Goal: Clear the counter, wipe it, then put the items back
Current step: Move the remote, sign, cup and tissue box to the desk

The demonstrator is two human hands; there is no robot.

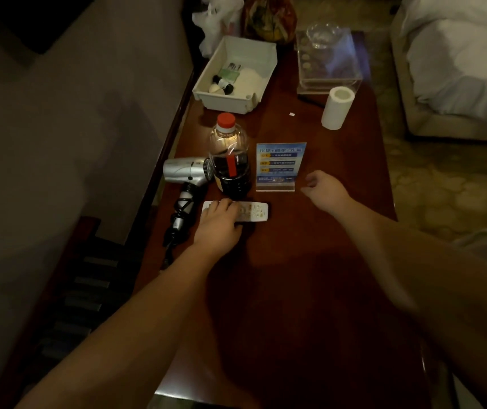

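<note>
The left hand (pixel 217 221) lies on the flat white remote control (pixel 251 211) on the dark red wooden desk (pixel 295 276), its fingers (pixel 224 205) curled over it. The right hand (pixel 326 188) hangs near the blue standing card (pixel 280 166), fingers loosely bent, holding nothing. Just behind the remote stands a clear bottle with a red cap (pixel 230 160), beside a silver hair dryer (pixel 187 172).

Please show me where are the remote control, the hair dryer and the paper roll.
remote control (pixel 255 211), head view, on its button end.
hair dryer (pixel 184 170), head view, on its silver body.
paper roll (pixel 335 110), head view, on its side.
</note>
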